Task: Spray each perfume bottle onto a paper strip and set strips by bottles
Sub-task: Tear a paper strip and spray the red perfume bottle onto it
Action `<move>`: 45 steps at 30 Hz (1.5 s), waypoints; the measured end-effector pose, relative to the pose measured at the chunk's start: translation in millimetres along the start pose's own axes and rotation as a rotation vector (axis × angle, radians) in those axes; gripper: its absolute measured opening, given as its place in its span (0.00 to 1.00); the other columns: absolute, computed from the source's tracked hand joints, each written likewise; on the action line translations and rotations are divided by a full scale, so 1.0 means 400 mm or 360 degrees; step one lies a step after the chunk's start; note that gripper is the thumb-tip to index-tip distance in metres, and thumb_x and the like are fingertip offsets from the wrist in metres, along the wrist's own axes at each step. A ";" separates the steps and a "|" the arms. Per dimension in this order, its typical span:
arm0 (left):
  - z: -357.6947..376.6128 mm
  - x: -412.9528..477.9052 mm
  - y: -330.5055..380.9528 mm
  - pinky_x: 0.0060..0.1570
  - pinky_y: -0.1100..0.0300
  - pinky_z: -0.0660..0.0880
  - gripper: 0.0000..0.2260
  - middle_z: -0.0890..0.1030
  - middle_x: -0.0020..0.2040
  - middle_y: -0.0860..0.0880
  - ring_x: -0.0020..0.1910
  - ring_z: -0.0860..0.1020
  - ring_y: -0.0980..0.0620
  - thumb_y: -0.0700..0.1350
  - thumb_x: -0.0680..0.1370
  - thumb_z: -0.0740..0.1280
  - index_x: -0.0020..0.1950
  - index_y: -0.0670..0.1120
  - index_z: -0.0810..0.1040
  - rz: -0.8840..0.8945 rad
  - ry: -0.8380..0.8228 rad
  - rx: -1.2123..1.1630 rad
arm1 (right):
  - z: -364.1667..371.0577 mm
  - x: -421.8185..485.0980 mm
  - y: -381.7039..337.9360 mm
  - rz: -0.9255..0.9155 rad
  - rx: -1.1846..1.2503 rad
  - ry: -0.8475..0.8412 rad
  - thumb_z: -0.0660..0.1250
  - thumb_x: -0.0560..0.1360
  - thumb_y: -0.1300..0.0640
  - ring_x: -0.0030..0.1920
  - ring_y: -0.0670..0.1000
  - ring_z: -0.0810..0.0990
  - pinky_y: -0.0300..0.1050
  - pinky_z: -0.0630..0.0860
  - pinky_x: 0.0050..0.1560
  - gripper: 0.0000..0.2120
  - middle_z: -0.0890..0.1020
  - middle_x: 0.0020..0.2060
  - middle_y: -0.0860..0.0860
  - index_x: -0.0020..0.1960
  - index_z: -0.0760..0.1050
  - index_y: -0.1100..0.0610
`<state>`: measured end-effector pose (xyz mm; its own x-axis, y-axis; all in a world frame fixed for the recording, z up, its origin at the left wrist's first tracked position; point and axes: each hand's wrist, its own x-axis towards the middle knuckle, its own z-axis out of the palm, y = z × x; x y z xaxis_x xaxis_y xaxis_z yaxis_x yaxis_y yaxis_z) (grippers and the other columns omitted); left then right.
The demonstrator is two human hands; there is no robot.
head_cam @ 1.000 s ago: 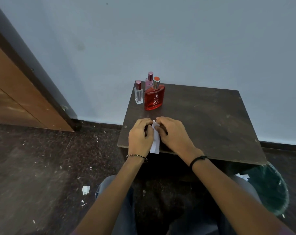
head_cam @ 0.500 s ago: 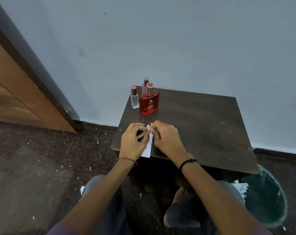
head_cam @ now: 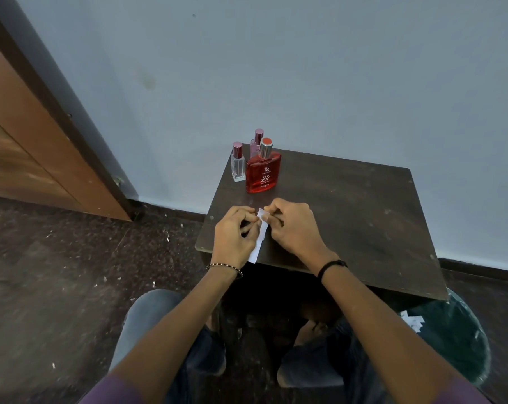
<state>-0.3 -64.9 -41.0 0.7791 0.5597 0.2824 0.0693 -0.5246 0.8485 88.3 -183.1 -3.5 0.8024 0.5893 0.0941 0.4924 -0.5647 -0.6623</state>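
Three perfume bottles stand at the far left corner of a dark wooden table (head_cam: 349, 217): a flat red bottle (head_cam: 263, 174) in front, a small clear bottle (head_cam: 237, 166) with a maroon cap to its left, and a pink bottle (head_cam: 256, 145) partly hidden behind. Near the table's front left edge my left hand (head_cam: 234, 236) and my right hand (head_cam: 292, 228) both pinch the top end of a white paper strip (head_cam: 260, 239). The strip hangs down between my hands toward the table edge.
A green bin (head_cam: 456, 342) with white paper scraps in it stands on the floor right of my knees. A wooden door (head_cam: 19, 147) and its dark frame are at the left. Small paper bits litter the dark floor. A pale wall backs the table.
The view has shifted a little. My hands stay at the strip's top end, and their fingertips have drawn slightly apart there.
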 end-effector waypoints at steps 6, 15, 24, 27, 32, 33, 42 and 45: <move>0.005 0.000 -0.001 0.45 0.75 0.77 0.01 0.81 0.52 0.43 0.43 0.80 0.61 0.31 0.75 0.72 0.46 0.34 0.82 -0.0007 0.0001 -0.0006 | -0.006 0.003 -0.002 0.0167 0.0152 -0.0055 0.72 0.77 0.55 0.46 0.47 0.87 0.48 0.83 0.53 0.06 0.88 0.49 0.51 0.44 0.80 0.55; 0.015 0.002 0.010 0.40 0.75 0.76 0.03 0.81 0.51 0.41 0.40 0.79 0.61 0.29 0.74 0.71 0.42 0.34 0.82 -0.0063 0.0040 0.0006 | -0.027 0.006 0.003 0.0274 0.0309 -0.0093 0.74 0.76 0.59 0.40 0.36 0.83 0.20 0.73 0.41 0.03 0.88 0.49 0.50 0.46 0.82 0.58; 0.007 0.004 0.030 0.45 0.64 0.80 0.03 0.81 0.53 0.43 0.43 0.80 0.53 0.32 0.75 0.71 0.44 0.38 0.81 -0.0153 -0.0003 -0.0008 | -0.040 0.016 0.007 0.0272 0.0376 -0.0103 0.75 0.75 0.58 0.45 0.44 0.86 0.39 0.82 0.53 0.03 0.88 0.44 0.49 0.46 0.83 0.58; 0.010 0.007 0.038 0.46 0.76 0.76 0.04 0.78 0.56 0.44 0.45 0.78 0.57 0.36 0.77 0.72 0.50 0.40 0.79 -0.0243 -0.0037 -0.0036 | -0.037 0.005 0.003 0.0195 0.0303 -0.0124 0.73 0.77 0.58 0.42 0.38 0.83 0.26 0.78 0.46 0.05 0.86 0.48 0.47 0.51 0.82 0.59; 0.016 0.023 0.051 0.43 0.80 0.73 0.10 0.75 0.58 0.45 0.44 0.77 0.60 0.39 0.77 0.73 0.57 0.39 0.79 -0.0370 -0.0064 -0.0018 | -0.037 0.000 0.005 0.0082 0.0127 -0.0077 0.73 0.77 0.59 0.49 0.43 0.82 0.26 0.75 0.47 0.05 0.85 0.55 0.51 0.51 0.82 0.59; 0.011 0.025 0.051 0.43 0.80 0.73 0.10 0.75 0.59 0.44 0.46 0.77 0.59 0.39 0.77 0.72 0.57 0.39 0.80 -0.0360 -0.0091 0.0013 | -0.036 0.001 0.001 0.0018 0.0049 -0.0088 0.73 0.76 0.58 0.50 0.45 0.81 0.31 0.77 0.50 0.05 0.84 0.54 0.51 0.50 0.82 0.59; -0.003 0.032 0.049 0.44 0.67 0.80 0.03 0.80 0.49 0.46 0.41 0.81 0.54 0.38 0.74 0.73 0.47 0.43 0.84 -0.0293 -0.0109 0.0217 | -0.021 0.006 -0.069 -0.0119 -0.0644 -0.0162 0.66 0.78 0.63 0.47 0.56 0.77 0.46 0.70 0.42 0.04 0.78 0.45 0.54 0.50 0.80 0.60; -0.006 0.035 0.052 0.45 0.64 0.78 0.04 0.82 0.47 0.46 0.42 0.81 0.51 0.38 0.75 0.72 0.45 0.43 0.87 -0.0260 -0.0119 0.0306 | -0.015 -0.001 -0.071 -0.0057 -0.0559 -0.0107 0.67 0.76 0.65 0.51 0.56 0.80 0.48 0.74 0.47 0.04 0.82 0.49 0.54 0.49 0.80 0.59</move>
<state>10.5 -66.4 -18.2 0.7912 0.6018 0.1086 0.3097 -0.5476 0.7773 76.1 -170.8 19.8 0.7643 0.6424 0.0556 0.6150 -0.7004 -0.3622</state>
